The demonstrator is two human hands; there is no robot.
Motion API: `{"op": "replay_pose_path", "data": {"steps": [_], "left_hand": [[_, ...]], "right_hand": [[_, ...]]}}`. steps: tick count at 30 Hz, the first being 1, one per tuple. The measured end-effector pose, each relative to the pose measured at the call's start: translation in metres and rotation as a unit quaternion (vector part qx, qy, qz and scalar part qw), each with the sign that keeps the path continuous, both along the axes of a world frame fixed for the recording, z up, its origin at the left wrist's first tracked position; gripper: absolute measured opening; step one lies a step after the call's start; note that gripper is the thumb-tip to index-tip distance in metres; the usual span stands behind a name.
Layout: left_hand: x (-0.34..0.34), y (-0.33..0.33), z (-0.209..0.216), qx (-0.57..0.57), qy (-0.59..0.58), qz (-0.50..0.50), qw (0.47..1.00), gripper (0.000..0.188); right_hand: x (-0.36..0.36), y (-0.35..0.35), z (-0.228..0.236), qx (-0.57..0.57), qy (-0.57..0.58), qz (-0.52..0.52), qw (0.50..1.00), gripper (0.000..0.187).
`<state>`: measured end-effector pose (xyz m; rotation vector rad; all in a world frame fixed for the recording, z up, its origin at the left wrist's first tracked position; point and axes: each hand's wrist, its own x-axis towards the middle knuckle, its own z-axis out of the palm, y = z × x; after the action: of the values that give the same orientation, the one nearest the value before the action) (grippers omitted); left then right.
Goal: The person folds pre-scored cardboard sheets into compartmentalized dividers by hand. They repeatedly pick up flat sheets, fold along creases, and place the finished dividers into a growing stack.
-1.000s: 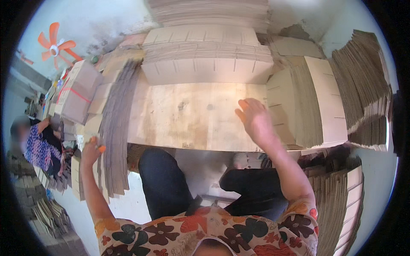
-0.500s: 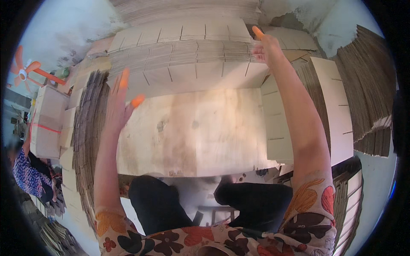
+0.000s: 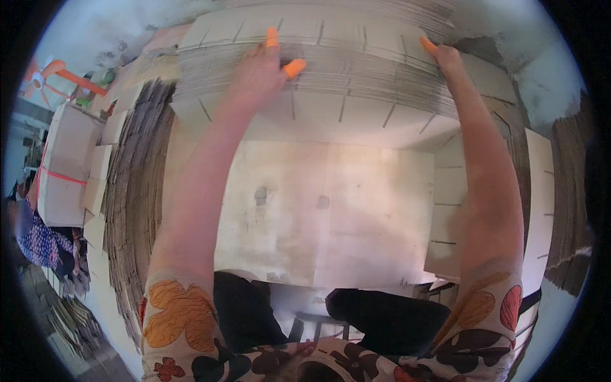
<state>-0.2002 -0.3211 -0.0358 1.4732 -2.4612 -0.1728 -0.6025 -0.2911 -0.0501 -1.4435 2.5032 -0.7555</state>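
Observation:
A wide stack of slotted cardboard sheets stands at the far side of a wooden board. My left hand is over the left-middle part of this stack, its orange-capped thumb and one orange-capped finger spread apart. Nothing shows between them. At the stack's right end is my right hand. One orange-capped finger stretches out onto the top sheet near its edge, while the other fingers are mostly hidden. I cannot tell how firmly either hand touches the cardboard.
More cardboard stacks stand left and right of the board. Far left are a white box with a red strap, an orange fan and another person in a patterned top. A small stool is below.
My left hand has moved right and farther away, onto the stack. My right hand has come to the stack's right end. The whole view has shifted a little.

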Motion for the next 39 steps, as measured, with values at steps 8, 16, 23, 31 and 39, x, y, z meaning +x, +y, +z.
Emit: {"op": "replay_pose_path", "data": {"steps": [8,16,23,31,39], "left_hand": [[-0.002,-0.001,-0.009,-0.07,0.058,-0.038,0.995,0.083],[0.014,0.01,-0.005,-0.254,0.218,-0.033,0.942,0.082],[0.017,0.133,0.099,-0.523,0.082,-0.163,0.832,0.038],[0.028,0.163,0.073,-0.202,0.109,-0.276,0.933,0.028],[0.041,0.186,0.131,-0.074,0.147,-0.236,0.958,0.019]], "right_hand": [[0.061,0.009,0.063,-0.174,-0.28,-0.007,0.944,0.018],[0.105,0.048,0.116,-0.369,-0.537,-0.078,0.755,0.02],[0.036,0.163,0.086,-0.166,-0.591,-0.026,0.789,0.021],[0.076,0.241,0.065,-0.173,-0.617,-0.12,0.758,0.03],[0.09,0.272,0.117,-0.182,-0.506,-0.075,0.84,0.039]]}}
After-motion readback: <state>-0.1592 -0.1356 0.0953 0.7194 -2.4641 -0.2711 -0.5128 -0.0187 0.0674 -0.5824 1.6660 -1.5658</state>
